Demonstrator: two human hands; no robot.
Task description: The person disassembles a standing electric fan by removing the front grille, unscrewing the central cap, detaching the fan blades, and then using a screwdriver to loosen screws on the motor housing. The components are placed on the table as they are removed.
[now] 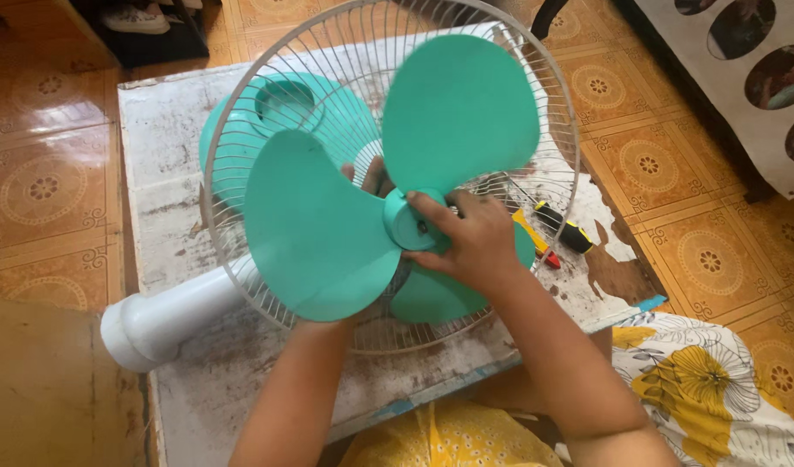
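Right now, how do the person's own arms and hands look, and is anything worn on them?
Both forearms are bare, with no sleeves in view. The right hand shows no ring, watch or glove. The left hand is mostly hidden behind the fan blade.

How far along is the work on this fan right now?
Done: the front grille looks off, leaving only the rear wire guard. In hand: the right hand grips the hub of the teal blade; the left hand reaches behind it. Left: the blade sits on the motor; screwdrivers lie unused.

Glossy orange patterned floor tiles [665, 164] around a worn, paint-chipped white table [168, 147], in bright daylight
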